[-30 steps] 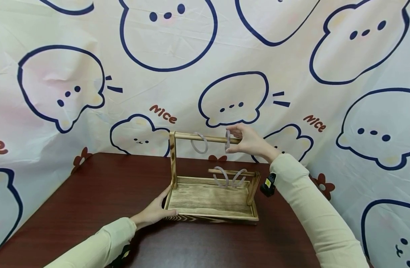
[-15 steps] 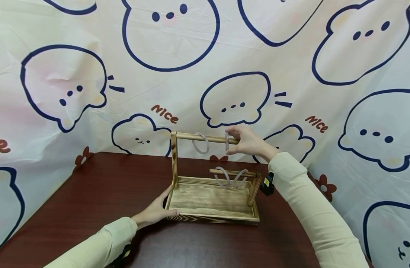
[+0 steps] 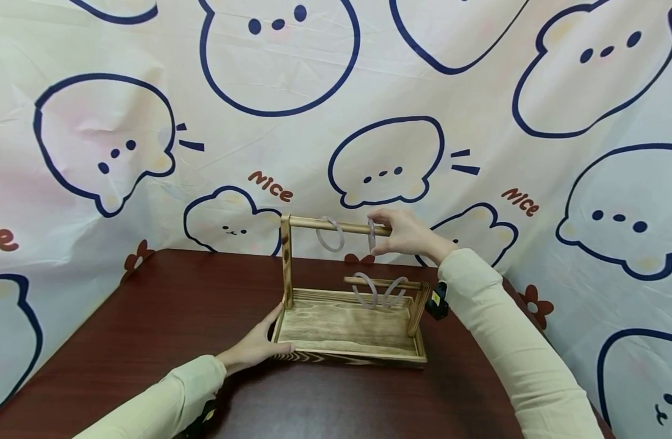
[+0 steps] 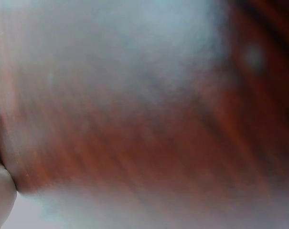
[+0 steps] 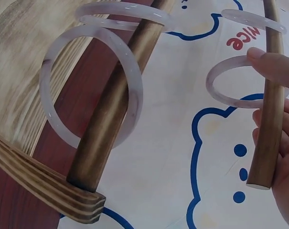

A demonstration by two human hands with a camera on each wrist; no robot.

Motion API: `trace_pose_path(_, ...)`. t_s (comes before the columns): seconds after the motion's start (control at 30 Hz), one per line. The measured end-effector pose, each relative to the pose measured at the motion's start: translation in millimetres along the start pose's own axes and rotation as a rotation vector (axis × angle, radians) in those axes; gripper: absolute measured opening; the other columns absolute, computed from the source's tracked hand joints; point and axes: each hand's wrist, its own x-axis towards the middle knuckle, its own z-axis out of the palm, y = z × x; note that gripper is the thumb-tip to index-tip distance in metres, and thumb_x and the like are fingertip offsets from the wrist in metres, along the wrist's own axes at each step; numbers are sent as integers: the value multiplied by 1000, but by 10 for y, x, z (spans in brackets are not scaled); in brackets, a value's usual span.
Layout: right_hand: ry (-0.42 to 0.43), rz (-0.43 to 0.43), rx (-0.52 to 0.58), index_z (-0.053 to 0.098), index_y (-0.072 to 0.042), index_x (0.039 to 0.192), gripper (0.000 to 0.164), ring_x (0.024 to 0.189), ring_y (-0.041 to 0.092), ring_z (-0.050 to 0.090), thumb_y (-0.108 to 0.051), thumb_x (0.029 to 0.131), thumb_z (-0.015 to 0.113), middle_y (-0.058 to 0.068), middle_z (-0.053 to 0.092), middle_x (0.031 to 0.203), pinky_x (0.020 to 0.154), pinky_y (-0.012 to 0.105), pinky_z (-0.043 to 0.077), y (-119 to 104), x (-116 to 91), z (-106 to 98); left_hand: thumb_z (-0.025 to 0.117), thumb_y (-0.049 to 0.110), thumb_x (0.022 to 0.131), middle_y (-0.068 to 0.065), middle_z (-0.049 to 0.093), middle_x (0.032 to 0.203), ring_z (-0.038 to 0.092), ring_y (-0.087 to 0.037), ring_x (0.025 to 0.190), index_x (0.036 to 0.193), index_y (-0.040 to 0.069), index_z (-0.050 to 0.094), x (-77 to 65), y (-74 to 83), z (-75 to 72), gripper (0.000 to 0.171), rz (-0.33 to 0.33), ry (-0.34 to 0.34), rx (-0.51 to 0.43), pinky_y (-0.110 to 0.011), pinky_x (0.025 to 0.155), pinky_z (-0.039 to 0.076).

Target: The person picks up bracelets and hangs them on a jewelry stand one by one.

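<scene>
A wooden bangle stand [image 3: 347,360] has a tray base, a tall upper bar and a lower bar. My left hand [image 3: 253,347] grips its left end, thumb at the front edge. At the upper bar's free right end, my right hand [image 3: 404,233] pinches a pale translucent bangle [image 3: 371,235] that encircles the bar. In the right wrist view, the thumb lies on this bangle [image 5: 210,85] and other fingers are behind the bar. A second bangle [image 3: 341,238] hangs farther left on that bar. Two more hang on the lower bar, one bangle [image 3: 374,292] left of the other [image 3: 388,300].
The stand rests on a dark red-brown table [image 3: 215,286]. Behind it hangs a white cloth [image 3: 292,152] printed with cartoon animals. The left wrist view shows mostly blurred tabletop [image 4: 149,138].
My right hand and the pinched bangle have shifted slightly left along the upper bar. My left hand stays on the stand, and the other bangles hang as before.
</scene>
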Motion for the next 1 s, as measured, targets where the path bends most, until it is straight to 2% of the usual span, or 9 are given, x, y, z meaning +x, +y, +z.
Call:
trace_pose_path(0.27,-48,53,66,35,-13,142,87,129,28,40,-24,69,80,9,40,143,103,45,35,-33,-25,-20,74,26,77,-14,3,154,3,-37,139,149,17,4,1,-3,13,100,-11,4,15,-59,104,22)
trace_pose_path(0.53,15,41,121,37,-11,140,70,129,27,41,-31,81,69,9,40,143,102,43,36,27,-48,-2,73,26,78,-14,3,154,2,-37,139,149,17,4,13,-5,20,100,0,-5,-1,-59,104,21)
trace_pose_path(0.7,63,32,120,40,-11,139,66,129,26,41,-35,83,66,9,41,142,103,42,36,50,-75,5,73,26,78,-14,2,154,2,-37,139,149,18,4,19,19,26,100,1,-13,-7,-59,104,21)
trace_pose_path(0.8,144,-1,133,45,-10,135,59,126,28,44,-35,85,65,10,46,138,101,42,38,69,-98,43,73,26,78,-14,1,154,1,-37,139,149,18,4,20,36,22,100,1,-20,-14,-59,104,21)
trace_pose_path(1.0,438,-118,87,54,-9,128,45,120,26,50,-31,89,60,11,55,128,97,41,42,116,-175,188,73,27,78,-15,1,154,1,-39,139,149,18,1,7,30,-12,101,-15,-22,0,-60,104,21)
